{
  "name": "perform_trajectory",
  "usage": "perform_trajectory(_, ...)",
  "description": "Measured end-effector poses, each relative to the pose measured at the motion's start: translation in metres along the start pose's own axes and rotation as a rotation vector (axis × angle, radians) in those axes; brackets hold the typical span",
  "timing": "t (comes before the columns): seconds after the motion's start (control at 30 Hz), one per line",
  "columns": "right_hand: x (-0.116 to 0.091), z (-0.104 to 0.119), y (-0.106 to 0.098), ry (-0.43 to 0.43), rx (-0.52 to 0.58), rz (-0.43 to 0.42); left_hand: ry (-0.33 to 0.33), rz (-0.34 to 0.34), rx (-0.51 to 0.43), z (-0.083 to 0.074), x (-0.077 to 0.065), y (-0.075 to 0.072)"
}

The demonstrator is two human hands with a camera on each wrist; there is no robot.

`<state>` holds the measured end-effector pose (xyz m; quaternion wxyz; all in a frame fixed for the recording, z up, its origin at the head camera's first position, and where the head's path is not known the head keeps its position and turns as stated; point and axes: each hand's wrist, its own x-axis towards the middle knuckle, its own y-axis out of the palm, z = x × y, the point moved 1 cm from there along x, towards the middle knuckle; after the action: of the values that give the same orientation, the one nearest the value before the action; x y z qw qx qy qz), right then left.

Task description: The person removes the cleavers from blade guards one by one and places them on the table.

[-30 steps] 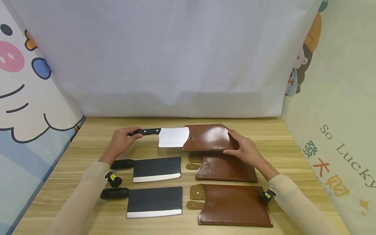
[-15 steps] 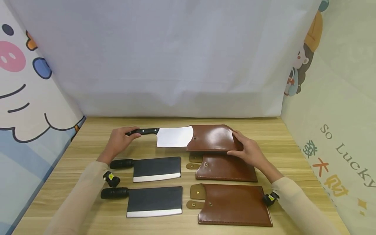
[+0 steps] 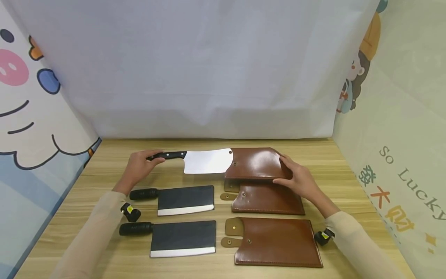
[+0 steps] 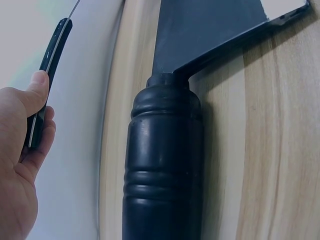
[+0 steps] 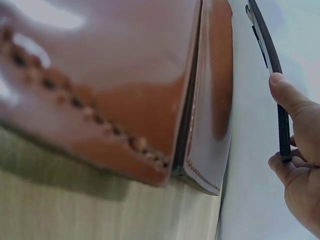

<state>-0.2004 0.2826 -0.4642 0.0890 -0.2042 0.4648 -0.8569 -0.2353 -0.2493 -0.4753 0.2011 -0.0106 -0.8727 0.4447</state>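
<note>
In the head view my left hand [image 3: 141, 167] holds the black riveted handle [image 3: 171, 155] of a cleaver with a silver blade [image 3: 205, 161]. The blade points right, its far end at the mouth of a brown leather sheath [image 3: 259, 162]. A small hole shows near the blade's end. My right hand [image 3: 297, 179] grips the sheath's right end, thumb on the lower edge. The left wrist view shows the thumb and fingers around the cleaver handle [image 4: 50, 55]; in the right wrist view, thumb and fingers pinch the sheath [image 5: 282, 120] edge-on.
Two dark cleavers, one upper [image 3: 186, 200] and one lower [image 3: 184, 239], lie on the wooden table [image 3: 87, 174] at left. To their right lie two more brown sheaths, one upper [image 3: 270, 199] and one lower [image 3: 278, 242], with tan straps leftward. A white backdrop [image 3: 209, 69] stands behind.
My left hand has shifted slightly left with the cleaver, my right hand right with the sheath. More blade shows outside the sheath, and its hole has come into view.
</note>
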Motion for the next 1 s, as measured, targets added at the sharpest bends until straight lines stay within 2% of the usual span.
perform_trajectory(0.43, -0.001, -0.004, -0.005, 0.019, 0.008, 0.004, -0.036, -0.021, 0.002, 0.006, -0.005, -0.011)
perform_trajectory(0.67, 0.000, -0.008, -0.010, 0.020, 0.001, 0.001, -0.010, -0.059, 0.035, 0.014, -0.006, -0.018)
perform_trajectory(1.0, 0.006, -0.012, -0.020, 0.051, -0.009, 0.019, -0.013, -0.061, 0.068, 0.026, -0.008, -0.026)
